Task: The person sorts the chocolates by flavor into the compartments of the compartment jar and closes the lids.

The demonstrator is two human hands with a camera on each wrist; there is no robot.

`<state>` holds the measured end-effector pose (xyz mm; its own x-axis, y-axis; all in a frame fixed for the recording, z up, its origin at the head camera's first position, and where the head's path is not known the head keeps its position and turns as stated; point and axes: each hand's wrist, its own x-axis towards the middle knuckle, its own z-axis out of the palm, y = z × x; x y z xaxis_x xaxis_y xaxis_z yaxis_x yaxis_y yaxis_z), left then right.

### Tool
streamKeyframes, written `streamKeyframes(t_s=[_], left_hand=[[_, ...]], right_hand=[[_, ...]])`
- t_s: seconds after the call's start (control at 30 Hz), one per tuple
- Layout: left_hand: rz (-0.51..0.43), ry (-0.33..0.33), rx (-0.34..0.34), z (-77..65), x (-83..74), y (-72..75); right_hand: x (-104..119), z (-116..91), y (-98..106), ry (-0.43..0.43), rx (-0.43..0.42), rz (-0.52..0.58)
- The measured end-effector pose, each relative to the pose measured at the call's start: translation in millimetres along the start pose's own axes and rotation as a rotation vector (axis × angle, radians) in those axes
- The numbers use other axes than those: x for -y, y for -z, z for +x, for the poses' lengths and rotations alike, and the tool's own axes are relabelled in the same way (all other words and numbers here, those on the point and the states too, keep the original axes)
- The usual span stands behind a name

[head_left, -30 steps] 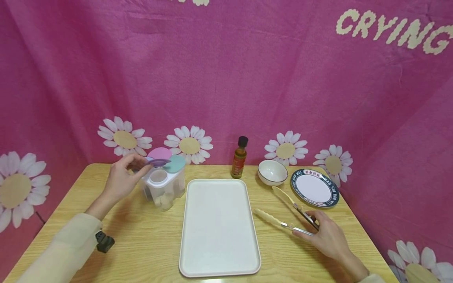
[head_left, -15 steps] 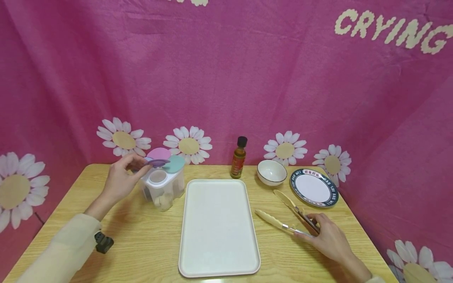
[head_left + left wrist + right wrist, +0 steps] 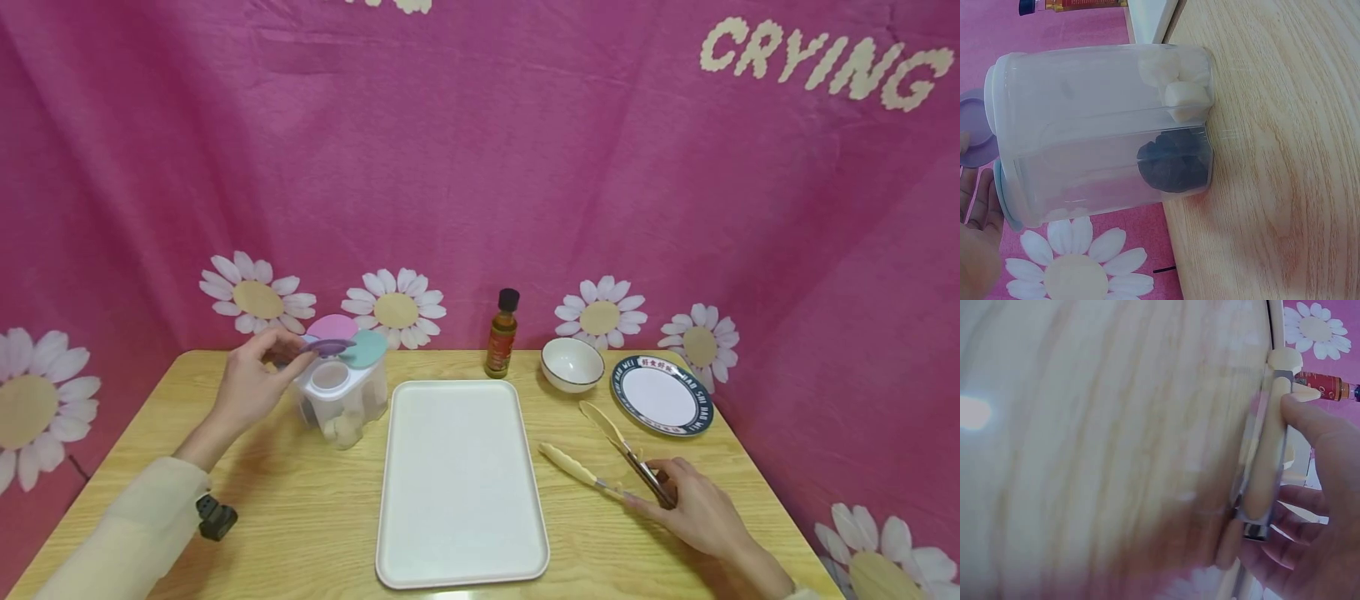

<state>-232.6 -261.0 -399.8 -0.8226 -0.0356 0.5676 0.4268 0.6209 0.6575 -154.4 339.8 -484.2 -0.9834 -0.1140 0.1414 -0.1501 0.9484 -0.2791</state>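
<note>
At the left, my left hand [image 3: 255,379] pinches the raised purple lid [image 3: 332,347] of a clear divided container [image 3: 369,393]. The round opening under this lid is uncovered. Pink [image 3: 332,326] and teal [image 3: 366,349] lids lie over other compartments. White chunks [image 3: 1186,99] rest at the bottom of one compartment in the left wrist view, and dark pieces [image 3: 1174,164] in another. Over the table's right side, my right hand [image 3: 701,508] grips metal tongs [image 3: 573,463] with cream tips. Their arms are spread, pointing away to the left, with nothing between the tips.
A white rectangular tray [image 3: 461,483] lies mid-table between my hands. Behind it stand a black-capped sauce bottle [image 3: 501,342] and a white bowl [image 3: 572,375]. A dark-rimmed plate [image 3: 663,396] lies at the back right. A pink daisy-printed cloth [image 3: 480,167] hangs behind the wooden table.
The tongs have turned slightly in my right hand, and their far tip has come a little nearer me. My left hand stays at the raised lid.
</note>
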Motion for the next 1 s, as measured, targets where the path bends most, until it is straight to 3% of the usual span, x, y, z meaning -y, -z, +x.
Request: streamKeyframes(t_s=[0.2, 0.37, 0.63, 1.0], left_hand=[[0.002, -0.005, -0.009, -1.3, 1.5, 1.6], [0.001, -0.014, -0.01, -2.5, 2.3, 2.7], [0.0, -0.019, -0.005, -3.2, 2.4, 2.9], [-0.008, -0.023, -0.001, -1.7, 0.2, 2.1]], right_hand=[[8, 3, 10, 0.055, -0.089, 0.005], [31, 14, 21, 0.159, -0.169, 0.032], [94, 45, 21, 0.284, -0.137, 0.178], [190, 91, 9, 0.547, -0.122, 0.387]])
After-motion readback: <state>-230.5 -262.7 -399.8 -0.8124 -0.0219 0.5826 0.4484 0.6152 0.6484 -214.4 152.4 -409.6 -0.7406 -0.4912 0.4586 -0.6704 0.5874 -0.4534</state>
